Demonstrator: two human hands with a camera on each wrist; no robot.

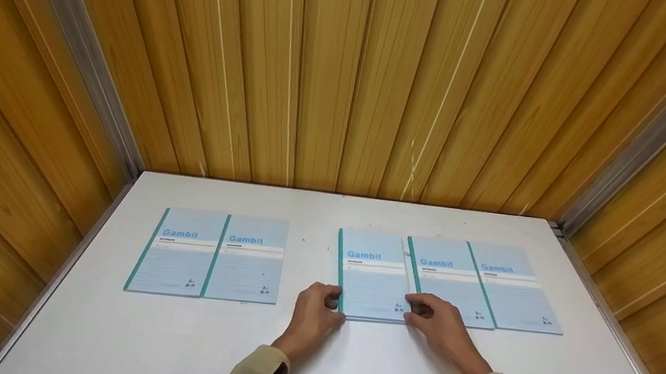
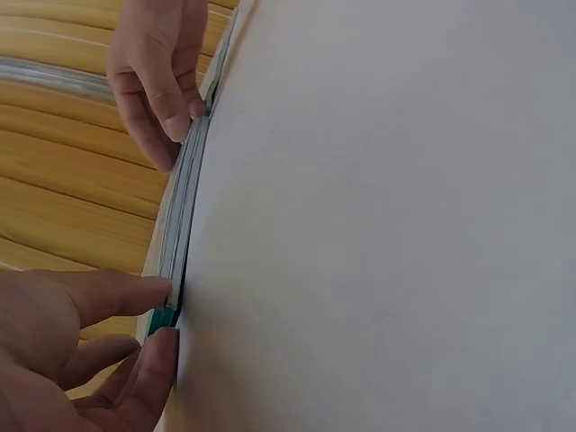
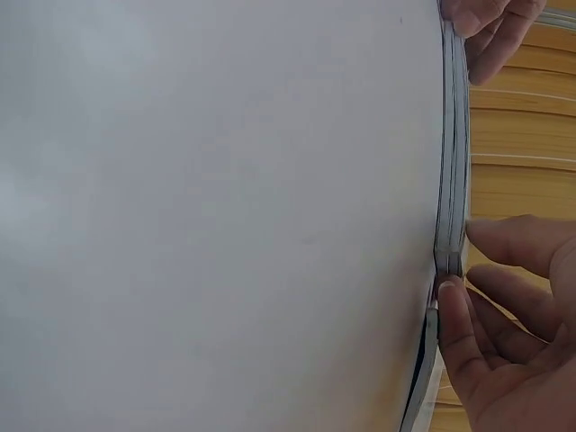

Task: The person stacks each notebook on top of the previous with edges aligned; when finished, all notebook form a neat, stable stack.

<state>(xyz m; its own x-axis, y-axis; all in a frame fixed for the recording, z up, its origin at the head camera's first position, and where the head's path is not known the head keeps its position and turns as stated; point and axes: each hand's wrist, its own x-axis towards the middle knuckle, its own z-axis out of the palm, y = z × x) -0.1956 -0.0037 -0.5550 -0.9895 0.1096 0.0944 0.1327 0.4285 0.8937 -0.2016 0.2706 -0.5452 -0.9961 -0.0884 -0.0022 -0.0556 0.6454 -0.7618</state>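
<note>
In the head view, a light-blue notebook (image 1: 372, 285) marked "Gambit" lies right of the table's middle, its green spine on the left. The wrist views show its front edge as a stack of thin layers (image 2: 183, 211), apparently more than one notebook. My left hand (image 1: 316, 310) pinches the stack's near left corner at the green spine (image 2: 162, 319). At the near right corner, my right hand (image 1: 442, 326) holds the stack between thumb and fingers. Just right of it lies another notebook (image 1: 443, 283), partly covered by my right hand.
Two more blue notebooks (image 1: 179, 264) (image 1: 245, 273) lie side by side on the left of the white table (image 1: 201, 345). Another notebook (image 1: 518, 296) lies at the far right. Wood-patterned panels (image 1: 330, 89) wall the table's back and sides.
</note>
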